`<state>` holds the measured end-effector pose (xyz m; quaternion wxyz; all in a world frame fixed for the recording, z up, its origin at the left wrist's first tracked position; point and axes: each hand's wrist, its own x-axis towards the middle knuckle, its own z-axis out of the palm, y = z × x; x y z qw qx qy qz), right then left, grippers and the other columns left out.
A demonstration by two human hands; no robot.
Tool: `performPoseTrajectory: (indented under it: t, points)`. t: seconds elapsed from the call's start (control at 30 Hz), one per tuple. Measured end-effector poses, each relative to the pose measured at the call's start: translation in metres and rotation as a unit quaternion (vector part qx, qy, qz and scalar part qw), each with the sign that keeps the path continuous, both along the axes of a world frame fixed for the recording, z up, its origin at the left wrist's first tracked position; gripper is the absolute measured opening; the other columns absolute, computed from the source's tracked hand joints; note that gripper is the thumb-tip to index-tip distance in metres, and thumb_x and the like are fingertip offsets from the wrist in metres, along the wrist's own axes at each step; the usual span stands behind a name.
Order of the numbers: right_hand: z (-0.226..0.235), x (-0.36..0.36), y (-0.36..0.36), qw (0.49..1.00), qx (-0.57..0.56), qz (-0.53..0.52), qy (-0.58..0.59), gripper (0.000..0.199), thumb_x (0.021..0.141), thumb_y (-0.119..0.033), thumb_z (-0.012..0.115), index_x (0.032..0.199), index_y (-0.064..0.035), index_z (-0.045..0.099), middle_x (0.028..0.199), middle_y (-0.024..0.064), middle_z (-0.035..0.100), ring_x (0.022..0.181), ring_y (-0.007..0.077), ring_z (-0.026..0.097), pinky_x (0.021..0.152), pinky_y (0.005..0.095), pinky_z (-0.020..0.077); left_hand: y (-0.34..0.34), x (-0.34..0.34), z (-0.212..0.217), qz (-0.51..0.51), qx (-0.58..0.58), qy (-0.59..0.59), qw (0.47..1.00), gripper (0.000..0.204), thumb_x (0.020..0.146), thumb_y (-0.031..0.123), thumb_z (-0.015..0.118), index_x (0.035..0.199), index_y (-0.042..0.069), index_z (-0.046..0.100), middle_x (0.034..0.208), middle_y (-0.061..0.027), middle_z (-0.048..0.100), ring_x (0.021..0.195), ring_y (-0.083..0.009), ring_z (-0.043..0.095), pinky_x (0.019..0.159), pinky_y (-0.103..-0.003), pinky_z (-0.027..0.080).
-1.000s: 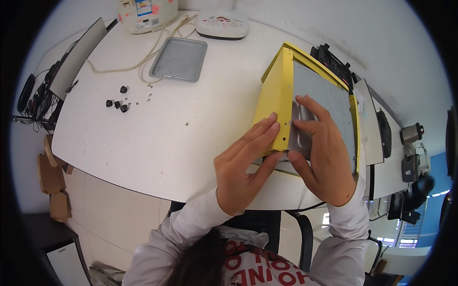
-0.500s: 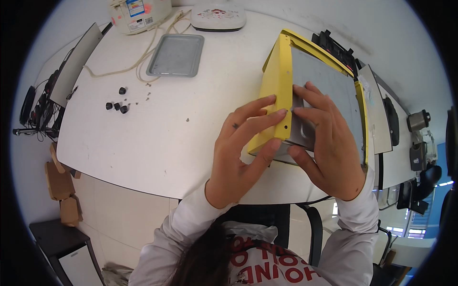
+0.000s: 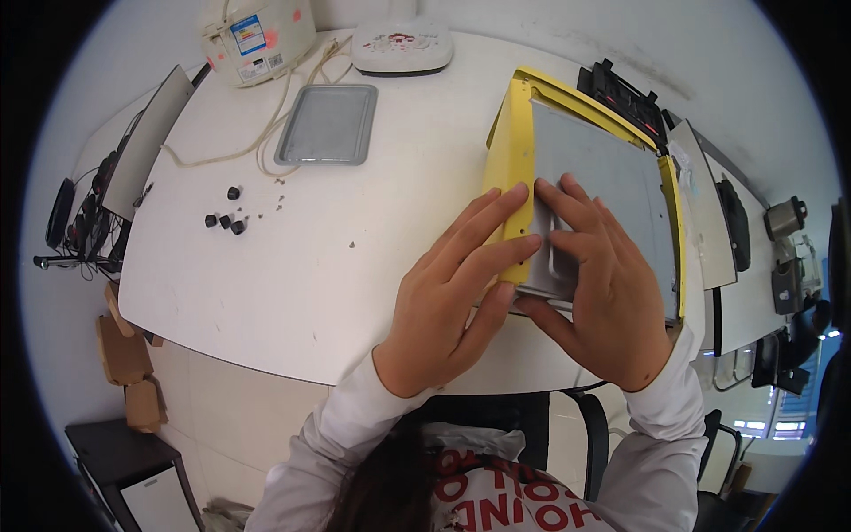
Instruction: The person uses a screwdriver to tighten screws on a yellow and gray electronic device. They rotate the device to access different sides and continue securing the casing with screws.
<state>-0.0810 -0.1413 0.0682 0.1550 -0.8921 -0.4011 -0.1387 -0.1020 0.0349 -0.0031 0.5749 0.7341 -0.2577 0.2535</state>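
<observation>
A boxy appliance body with a yellow metal casing (image 3: 521, 133) and a grey metal panel (image 3: 596, 149) stands at the right of the table. My left hand (image 3: 439, 310) lies across the casing's near left edge, fingers apart and outstretched, thumb close to the lower corner. Small holes show in the yellow strip by its fingertips. My right hand (image 3: 616, 306) rests with spread fingers on the grey panel just inside that edge, its thumb low near the corner. Both hands partly cover a raised ridge in the panel. Whether anything small lies under the fingertips is hidden.
Several black knobs or feet (image 3: 226, 222) and loose screws (image 3: 280, 197) lie on the white table (image 3: 292, 275). Farther back are a grey tray (image 3: 328, 124), a pale cord (image 3: 213, 161), a white appliance (image 3: 261, 44) and a white scale-like device (image 3: 402, 46). A black tool case (image 3: 620, 97) sits behind the casing.
My left fingers have spread along the yellow edge, and the right fingers have shifted slightly on the panel. The whole view has tilted, so the table sits a little lower.
</observation>
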Motion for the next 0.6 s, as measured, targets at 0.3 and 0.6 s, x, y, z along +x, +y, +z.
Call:
performPoseTrajectory:
  t: [0.3, 0.6]
  points:
    - [0.007, -0.001, 0.000, 0.999, -0.037, -0.013, 0.016, 0.040, 0.074, -0.025, 0.077, 0.095, -0.0036, 0.050, 0.136, 0.0206, 0.047, 0.130, 0.0394, 0.043, 0.105, 0.0481, 0.0383, 0.024, 0.039, 0.024, -0.057, 0.066, 0.086, 0.992, 0.044, 0.093, 0.029, 0.049, 0.126, -0.001, 0.051, 0.137, -0.0180, 0.047, 0.127, -0.0321, 0.045, 0.106, -0.040, 0.035]
    - [0.007, 0.003, 0.000, 0.999, -0.004, 0.006, 0.033, 0.050, 0.064, -0.023, 0.084, 0.097, -0.0038, 0.051, 0.125, 0.0176, 0.052, 0.124, 0.0443, 0.048, 0.099, 0.0517, 0.0447, 0.015, 0.062, 0.004, -0.084, 0.036, 0.046, 0.995, 0.061, 0.086, 0.024, 0.053, 0.141, 0.002, 0.037, 0.147, -0.0222, 0.033, 0.134, -0.0463, 0.029, 0.112, -0.045, 0.024]
